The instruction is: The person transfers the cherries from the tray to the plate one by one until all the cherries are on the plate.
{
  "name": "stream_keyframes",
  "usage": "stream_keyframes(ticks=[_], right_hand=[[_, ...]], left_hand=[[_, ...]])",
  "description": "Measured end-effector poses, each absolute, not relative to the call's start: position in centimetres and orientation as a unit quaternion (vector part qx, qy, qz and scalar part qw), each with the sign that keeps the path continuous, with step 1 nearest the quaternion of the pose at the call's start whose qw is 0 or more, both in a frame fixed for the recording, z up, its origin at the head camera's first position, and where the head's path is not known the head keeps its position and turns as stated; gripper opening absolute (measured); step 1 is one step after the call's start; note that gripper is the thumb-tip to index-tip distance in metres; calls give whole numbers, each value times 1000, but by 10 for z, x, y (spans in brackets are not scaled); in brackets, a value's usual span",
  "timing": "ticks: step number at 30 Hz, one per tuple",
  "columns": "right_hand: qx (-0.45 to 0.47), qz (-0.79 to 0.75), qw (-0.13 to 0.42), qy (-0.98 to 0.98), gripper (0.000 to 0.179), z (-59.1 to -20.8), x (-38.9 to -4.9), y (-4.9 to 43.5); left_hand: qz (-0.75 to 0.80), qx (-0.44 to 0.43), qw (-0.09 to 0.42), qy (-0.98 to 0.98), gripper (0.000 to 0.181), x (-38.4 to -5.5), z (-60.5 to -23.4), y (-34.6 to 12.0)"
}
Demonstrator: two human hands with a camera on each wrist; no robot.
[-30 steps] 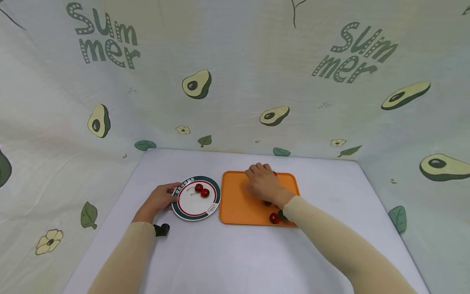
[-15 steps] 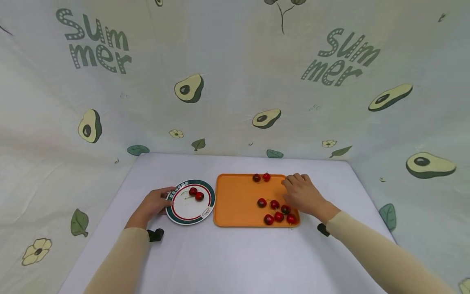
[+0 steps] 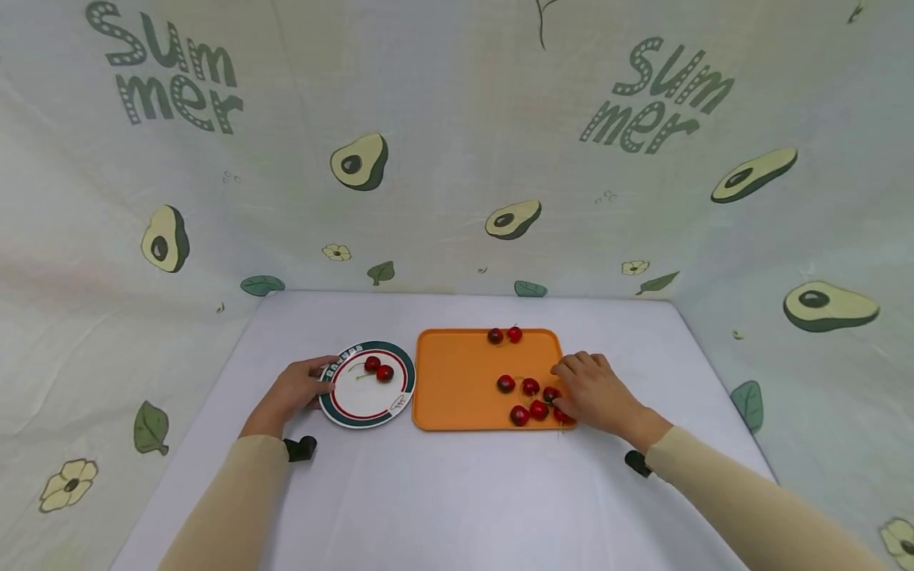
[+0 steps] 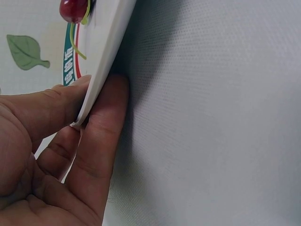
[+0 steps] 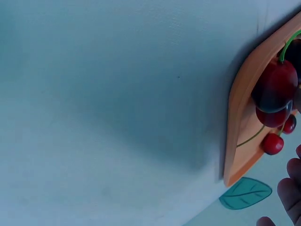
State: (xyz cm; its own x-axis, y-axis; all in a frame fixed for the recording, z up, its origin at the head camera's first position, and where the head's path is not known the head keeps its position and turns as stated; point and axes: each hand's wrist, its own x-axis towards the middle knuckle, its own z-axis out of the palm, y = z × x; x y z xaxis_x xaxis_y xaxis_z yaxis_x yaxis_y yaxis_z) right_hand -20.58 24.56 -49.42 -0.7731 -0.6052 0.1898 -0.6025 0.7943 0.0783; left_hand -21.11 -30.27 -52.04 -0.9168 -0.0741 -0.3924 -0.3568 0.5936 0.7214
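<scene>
My left hand [image 3: 293, 390] pinches the left rim of a white plate [image 3: 364, 403] with a green border. In the left wrist view, the thumb lies on top of the plate [image 4: 113, 42] and fingers reach underneath. Two stemmed cherries [image 3: 385, 373] lie on the plate. Over the right edge of an orange tray [image 3: 453, 381] is my right hand [image 3: 596, 396], fingers and thumb spread apart beside a cluster of cherries [image 3: 539, 409]. The right wrist view shows a dark cherry [image 5: 275, 84] close up, with fingertips [image 5: 291, 186] apart from it.
Two more cherries [image 3: 495, 336] lie along the tray's far edge. A white cloth covers the table [image 3: 457, 500], and a patterned cloth wall [image 3: 443, 159] rises behind it. Small black devices [image 3: 301, 449] show at both wrists.
From over the tray's middle, my right hand has moved right and then slightly nearer the front-right cherries. The left hand keeps its hold on the plate. The head view has shifted a little.
</scene>
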Motion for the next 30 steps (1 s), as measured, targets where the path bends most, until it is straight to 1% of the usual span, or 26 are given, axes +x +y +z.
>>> stream_keyframes(ticks=[7, 16, 21, 30], right_hand=[[337, -18, 114, -934, 49, -498, -213, 238], [306, -31, 82, -948, 49, -503, -234, 241], [297, -38, 84, -950, 51, -504, -240, 243], [298, -22, 77, -951, 48, -513, -242, 247]], left_hand=[[440, -128, 159, 874, 63, -211, -522, -301], [445, -137, 159, 870, 63, -209, -522, -300], [448, -147, 160, 867, 63, -210, -519, -299], [450, -143, 161, 867, 63, -210, -518, -301]])
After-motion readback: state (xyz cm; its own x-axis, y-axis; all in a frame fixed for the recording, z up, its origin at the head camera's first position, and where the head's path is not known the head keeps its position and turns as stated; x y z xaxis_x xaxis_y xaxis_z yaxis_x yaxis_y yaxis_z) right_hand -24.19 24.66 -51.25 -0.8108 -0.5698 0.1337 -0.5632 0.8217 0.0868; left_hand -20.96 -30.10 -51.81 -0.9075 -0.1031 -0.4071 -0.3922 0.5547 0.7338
